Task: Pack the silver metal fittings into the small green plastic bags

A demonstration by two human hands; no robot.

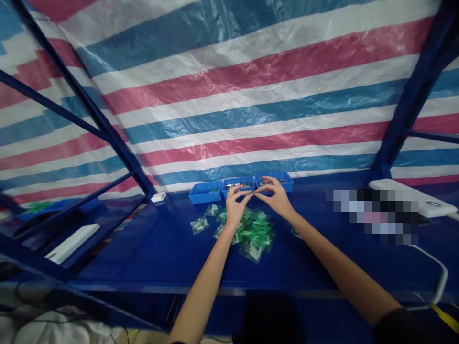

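My left hand (pixel 235 206) and my right hand (pixel 277 197) meet over the far side of a pile of small clear packets (pixel 256 234) with green and metallic contents. Thumbs and fingers of both are pinched together at one spot. Whatever is between the fingertips is too small to make out. Just beyond stand three blue bins in a row. Small metal parts lie in the middle bin (pixel 226 193) and the right bin (pixel 289 185), both partly hidden by my fingers. A little green shows inside the left bin (pixel 204 195).
Two loose packets (pixel 200 225) lie left of the pile, and another (pixel 295 232) is partly under my right forearm. On the blue table (pixel 143 258) are a white adapter (pixel 158 197) and a long white device (pixel 412 196) with a cable. Blue metal posts and a striped tarp stand behind.
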